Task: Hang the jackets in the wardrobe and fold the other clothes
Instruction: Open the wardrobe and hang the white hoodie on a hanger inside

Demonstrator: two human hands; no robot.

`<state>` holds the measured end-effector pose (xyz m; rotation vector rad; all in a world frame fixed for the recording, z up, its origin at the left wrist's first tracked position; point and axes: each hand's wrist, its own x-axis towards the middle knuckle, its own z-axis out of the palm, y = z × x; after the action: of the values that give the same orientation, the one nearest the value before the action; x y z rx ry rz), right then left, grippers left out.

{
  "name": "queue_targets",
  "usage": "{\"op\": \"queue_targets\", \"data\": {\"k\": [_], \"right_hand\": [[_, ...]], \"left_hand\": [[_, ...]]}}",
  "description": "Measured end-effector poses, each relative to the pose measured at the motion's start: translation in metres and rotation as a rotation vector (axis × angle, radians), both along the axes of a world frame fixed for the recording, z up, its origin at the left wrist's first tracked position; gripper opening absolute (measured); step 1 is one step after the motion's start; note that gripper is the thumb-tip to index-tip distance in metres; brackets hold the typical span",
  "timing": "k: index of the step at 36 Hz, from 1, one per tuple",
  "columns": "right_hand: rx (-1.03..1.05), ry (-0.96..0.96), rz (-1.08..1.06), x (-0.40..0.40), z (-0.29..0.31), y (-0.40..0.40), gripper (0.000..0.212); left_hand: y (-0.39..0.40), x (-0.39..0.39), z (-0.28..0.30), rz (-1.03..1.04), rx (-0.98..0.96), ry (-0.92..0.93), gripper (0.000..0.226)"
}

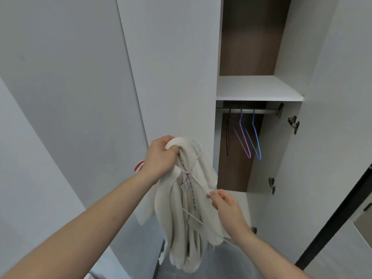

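My left grip (161, 154) bunches the cream fleece jacket (187, 198); my right grip (219, 200) pinches its thin white wire hanger (198, 181). The wardrobe's metal rail (249, 111) awaits; hanging isn't done.

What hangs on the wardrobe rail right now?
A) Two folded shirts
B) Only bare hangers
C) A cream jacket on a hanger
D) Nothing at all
B: the rail carries only bare hangers, a dark hanger, a purple hanger and a blue hanger, while the cream jacket is in the left hand, outside the wardrobe.
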<state>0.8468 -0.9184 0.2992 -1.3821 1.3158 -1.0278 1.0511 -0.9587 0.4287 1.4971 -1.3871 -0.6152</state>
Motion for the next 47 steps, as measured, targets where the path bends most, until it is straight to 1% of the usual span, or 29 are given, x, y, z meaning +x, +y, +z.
{"op": "queue_targets", "data": {"k": [5, 9, 11, 13, 16, 19, 24, 26, 29, 30, 31, 33, 35, 36, 38, 41, 44, 45, 47], "right_hand": [[0.107, -0.113, -0.143, -0.005, -0.008, 0.006, 0.048], [0.081, -0.128, -0.248, -0.013, -0.013, 0.016, 0.058], [0.075, -0.148, -0.287, -0.017, -0.015, 0.017, 0.064], [0.090, -0.184, -0.318, -0.017, -0.011, 0.017, 0.068], [0.120, -0.257, -0.333, -0.015, -0.005, 0.013, 0.068], [0.108, -0.288, -0.336, -0.011, -0.002, 0.009, 0.067], [0.039, -0.265, -0.314, 0.004, -0.001, 0.007, 0.066], [0.048, -0.282, -0.319, 0.005, 0.002, 0.004, 0.066], [0.035, -0.311, -0.375, 0.005, 0.006, -0.001, 0.067], [0.020, -0.323, -0.400, 0.005, 0.006, -0.002, 0.068], [0.006, -0.332, -0.426, 0.006, 0.005, -0.004, 0.068], [-0.020, -0.349, -0.470, 0.007, 0.003, -0.006, 0.068], [-0.055, -0.368, -0.488, 0.007, 0.000, -0.007, 0.068], [-0.075, -0.373, -0.488, 0.007, 0.000, -0.008, 0.068], [-0.123, -0.381, -0.482, 0.007, 0.002, -0.009, 0.068], [-0.211, -0.369, -0.467, 0.007, 0.009, -0.013, 0.067], [-0.295, -0.335, -0.444, 0.007, 0.021, -0.018, 0.068], [-0.320, -0.321, -0.437, 0.007, 0.025, -0.020, 0.068], [-0.362, -0.300, -0.422, 0.006, 0.033, -0.020, 0.068]], "left_hand": [[0.003, 0.013, -0.001, 0.056, -0.046, 0.056, 0.027], [-0.004, 0.023, 0.011, 0.132, -0.099, 0.023, 0.026], [-0.004, 0.027, 0.016, 0.128, -0.107, -0.015, 0.024], [-0.001, 0.028, 0.016, 0.076, -0.103, -0.073, 0.022], [0.007, 0.019, 0.011, -0.056, -0.102, -0.162, 0.022], [0.020, 0.006, 0.003, -0.169, -0.120, -0.187, 0.024], [0.035, -0.007, 0.010, -0.241, -0.186, -0.212, 0.028], [0.045, -0.011, 0.012, -0.290, -0.183, -0.266, 0.030], [0.064, -0.017, 0.007, -0.373, -0.122, -0.372, 0.026], [0.071, -0.019, 0.003, -0.394, -0.095, -0.410, 0.028], [0.077, -0.020, 0.000, -0.415, -0.062, -0.448, 0.032], [0.086, -0.020, -0.005, -0.455, 0.022, -0.549, 0.046], [0.090, -0.014, -0.004, -0.461, 0.056, -0.746, 0.059], [0.090, -0.009, -0.002, -0.452, 0.037, -0.838, 0.062], [0.088, 0.001, 0.008, -0.420, -0.031, -0.906, 0.058], [0.077, 0.012, 0.028, -0.373, -0.149, -0.880, 0.049], [0.059, 0.020, 0.046, -0.243, -0.338, -0.803, 0.040], [0.053, 0.023, 0.052, -0.203, -0.386, -0.824, 0.043], [0.039, 0.028, 0.063, -0.163, -0.417, -0.964, 0.054]]}}
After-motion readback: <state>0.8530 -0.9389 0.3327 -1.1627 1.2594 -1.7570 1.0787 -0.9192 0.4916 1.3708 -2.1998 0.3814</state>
